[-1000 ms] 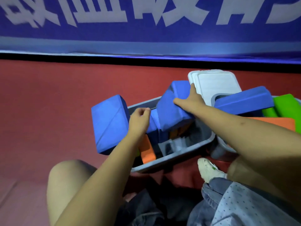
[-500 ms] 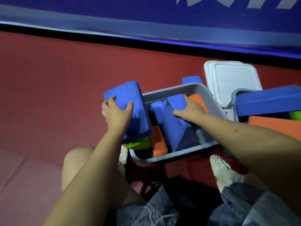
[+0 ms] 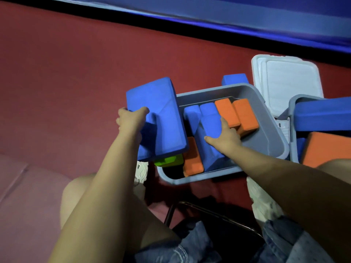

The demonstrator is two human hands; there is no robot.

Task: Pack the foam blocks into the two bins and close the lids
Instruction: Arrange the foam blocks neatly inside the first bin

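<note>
red padded floor (image 3: 76, 73) meets a blue wall banner (image 3: 247, 14).

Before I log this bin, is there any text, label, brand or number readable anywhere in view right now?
None readable.
Blue banner along the far edge: no lettering in view.
White lid: moulded ridges only, no label.
Gray bin and the foam blocks, such as the large blue block: plain, no markings visible.
</note>
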